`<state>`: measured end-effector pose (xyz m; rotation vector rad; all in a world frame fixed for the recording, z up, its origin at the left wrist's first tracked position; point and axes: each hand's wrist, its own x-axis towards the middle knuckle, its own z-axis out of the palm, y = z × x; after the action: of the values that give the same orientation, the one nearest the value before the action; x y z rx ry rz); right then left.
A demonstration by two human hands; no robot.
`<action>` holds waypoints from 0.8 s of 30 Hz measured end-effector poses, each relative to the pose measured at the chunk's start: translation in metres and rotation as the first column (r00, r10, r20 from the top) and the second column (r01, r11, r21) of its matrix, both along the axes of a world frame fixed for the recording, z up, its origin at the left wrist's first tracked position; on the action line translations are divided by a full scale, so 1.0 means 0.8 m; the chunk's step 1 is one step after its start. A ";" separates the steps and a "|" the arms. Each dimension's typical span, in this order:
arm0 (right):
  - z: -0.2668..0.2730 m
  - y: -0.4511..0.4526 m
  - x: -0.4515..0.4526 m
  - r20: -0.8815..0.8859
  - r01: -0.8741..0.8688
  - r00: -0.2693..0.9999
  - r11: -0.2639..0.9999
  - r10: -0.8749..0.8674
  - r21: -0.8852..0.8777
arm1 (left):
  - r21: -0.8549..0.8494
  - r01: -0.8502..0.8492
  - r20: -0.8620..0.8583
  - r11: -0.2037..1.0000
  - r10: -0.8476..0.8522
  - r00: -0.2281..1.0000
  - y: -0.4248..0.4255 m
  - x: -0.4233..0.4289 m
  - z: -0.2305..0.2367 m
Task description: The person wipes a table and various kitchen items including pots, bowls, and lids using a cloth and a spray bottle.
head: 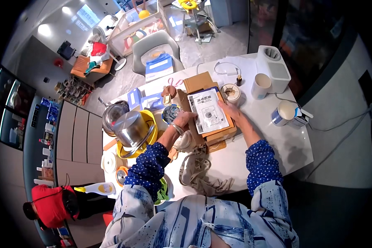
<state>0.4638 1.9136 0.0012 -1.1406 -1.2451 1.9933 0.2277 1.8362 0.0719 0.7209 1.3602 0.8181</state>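
Observation:
A white printed packet with a line drawing and writing lies on an orange-brown envelope, above cardboard boxes. My right hand grips the packet's right edge, thumb on top. From the other side my left hand reaches the packet's left edge with its fingertips; the rest of its fingers are hidden. Just beyond my left wrist stands a clear container with a blue rim. Below that wrist sits a pale rounded item, and a crumpled beige cloth bag lies nearer me.
At left a steel pot rests in a yellow basin. A spray bottle lies by the table's left edge. To the right stand a paper-lined cup, a tin and a white appliance. A person in red is at left.

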 end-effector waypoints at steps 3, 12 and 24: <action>0.002 -0.010 -0.004 -0.014 0.080 0.997 0.990 -0.079 0.120 | 0.105 0.178 -0.228 0.978 -0.151 0.962 0.003 -0.003 -0.008; 0.064 -0.081 0.004 -0.109 0.151 0.985 0.965 -0.130 0.214 | 0.125 -0.010 0.078 0.992 0.001 0.997 -0.052 0.009 0.042; 0.097 -0.167 0.094 -0.147 0.303 0.950 0.920 -0.274 0.247 | -0.049 0.680 -0.517 0.732 -0.600 0.610 -0.087 0.060 0.040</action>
<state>0.5394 1.7800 0.0788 -1.0020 -1.1707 1.5924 0.2753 1.7666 0.1042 1.5284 1.3386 0.1301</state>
